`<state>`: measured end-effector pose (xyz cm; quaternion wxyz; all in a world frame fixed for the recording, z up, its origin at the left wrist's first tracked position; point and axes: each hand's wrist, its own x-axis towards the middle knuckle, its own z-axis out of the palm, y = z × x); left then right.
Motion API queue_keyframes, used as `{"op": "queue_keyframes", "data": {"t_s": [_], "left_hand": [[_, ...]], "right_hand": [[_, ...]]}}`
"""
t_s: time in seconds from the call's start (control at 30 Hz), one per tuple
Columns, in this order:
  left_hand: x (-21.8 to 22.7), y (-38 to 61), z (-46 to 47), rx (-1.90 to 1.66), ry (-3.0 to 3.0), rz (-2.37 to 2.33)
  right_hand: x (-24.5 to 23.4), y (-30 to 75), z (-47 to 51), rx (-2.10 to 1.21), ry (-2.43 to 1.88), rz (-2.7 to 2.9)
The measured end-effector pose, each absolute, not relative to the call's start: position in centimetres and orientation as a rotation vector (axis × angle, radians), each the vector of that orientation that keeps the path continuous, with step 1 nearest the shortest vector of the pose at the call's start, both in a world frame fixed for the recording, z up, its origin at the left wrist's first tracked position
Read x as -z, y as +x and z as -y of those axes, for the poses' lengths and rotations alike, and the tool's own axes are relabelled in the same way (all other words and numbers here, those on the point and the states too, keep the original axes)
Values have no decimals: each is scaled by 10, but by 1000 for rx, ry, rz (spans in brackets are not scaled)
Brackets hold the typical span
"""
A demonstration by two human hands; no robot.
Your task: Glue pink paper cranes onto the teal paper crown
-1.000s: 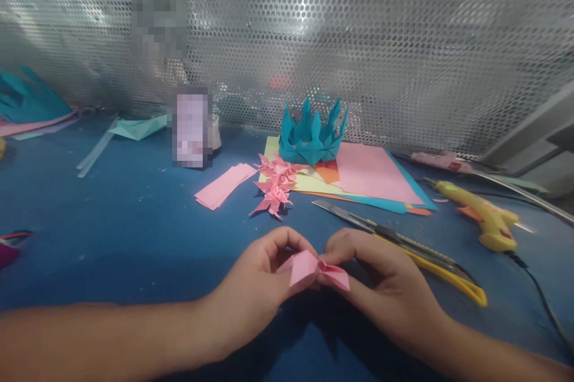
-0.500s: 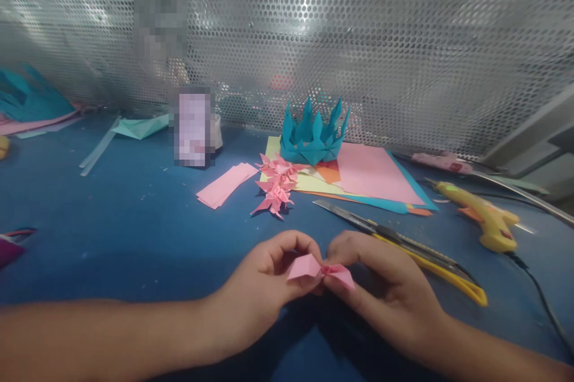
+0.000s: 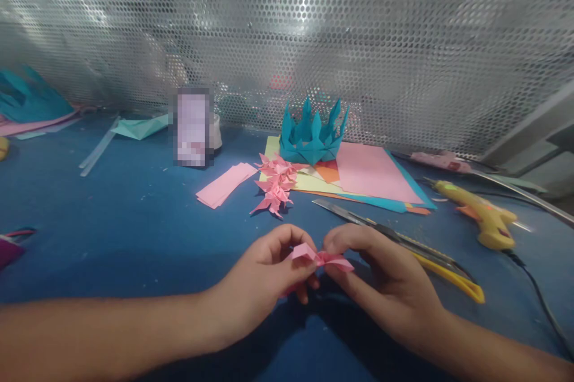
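Both my hands pinch a small folded pink paper piece (image 3: 319, 258) just above the blue table (image 3: 125, 226). My left hand (image 3: 264, 277) grips its left flap with curled fingers. My right hand (image 3: 381, 280) pinches its right flap between thumb and fingertips. Behind the hands lies a heap of finished pink folded pieces (image 3: 275, 185), and to its left a small stack of pink paper strips (image 3: 224, 185). A teal paper crown (image 3: 313, 133) stands on a pile of coloured sheets (image 3: 372, 176).
A yellow utility knife (image 3: 403, 244) lies just right of my right hand. A yellow glue gun (image 3: 487, 220) with its cable sits at the right. A perforated metal screen (image 3: 314, 29) closes the back. Teal paper scraps (image 3: 139, 127) lie at the far left.
The pink piece has been folded narrower and flatter between my fingers. Both hands have shifted slightly up and away from me.
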<state>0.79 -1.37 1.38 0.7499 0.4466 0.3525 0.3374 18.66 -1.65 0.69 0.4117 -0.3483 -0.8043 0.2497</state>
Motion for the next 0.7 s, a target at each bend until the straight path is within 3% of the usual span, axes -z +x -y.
{"op": "queue_keyframes", "data": {"t_s": [0.4, 0.7], "left_hand": [[-10, 8, 13, -759, 986, -769], [-6, 5, 14, -740, 1080, -744]], "right_hand": [[-9, 181, 17, -866, -940, 1769], [-8, 181, 17, -816, -971, 1782]]}}
